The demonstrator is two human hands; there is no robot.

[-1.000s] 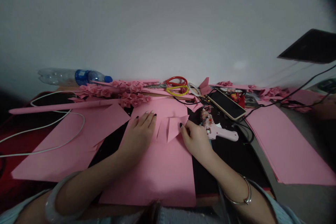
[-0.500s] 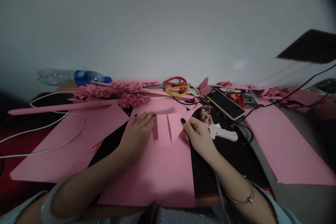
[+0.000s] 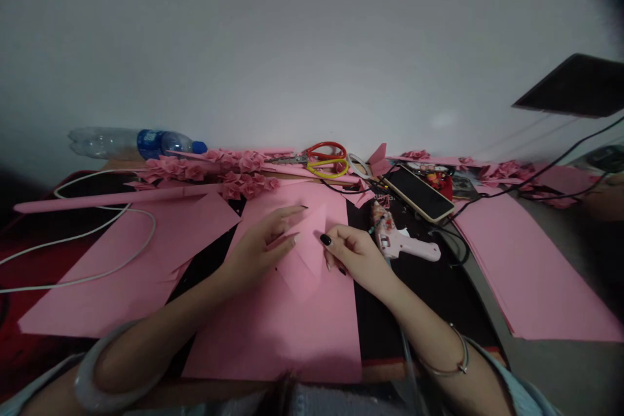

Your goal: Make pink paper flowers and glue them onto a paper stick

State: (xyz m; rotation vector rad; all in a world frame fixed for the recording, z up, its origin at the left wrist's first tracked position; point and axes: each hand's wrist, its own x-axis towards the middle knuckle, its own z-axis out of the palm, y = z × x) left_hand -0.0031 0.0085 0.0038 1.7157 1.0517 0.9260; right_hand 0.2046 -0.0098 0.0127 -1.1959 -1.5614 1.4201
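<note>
Both hands met on a small folded paper [image 3: 306, 244] that lay on a large pink sheet [image 3: 287, 318] at the middle of the desk [image 3: 424, 286]. The left hand [image 3: 258, 244] rested on the fold's left edge, fingers stretched out and loosely spread, the longest one reaching across its upper corner. The right hand [image 3: 353, 253] pinched the fold's right edge between thumb and curled fingers; the thumbnail was dark.

Taking the fold as the landmark: just to its right lay a pink glue gun [image 3: 400, 242] on the dark desk surface. Beyond the gun, farther right and back, lay a phone [image 3: 419, 193], face up, with black cables near it. Well to the right was a stack of pink sheets [image 3: 526, 266]. Behind the fold, near the wall, lay scissors [image 3: 326, 159] with red and yellow handles. Behind it and to the left stood a row of paper flowers [image 3: 214, 172], and past them a bottle [image 3: 131, 142] lay on its side. To the left was another pink sheet [image 3: 131, 260], crossed by a white cable [image 3: 104, 234].
</note>
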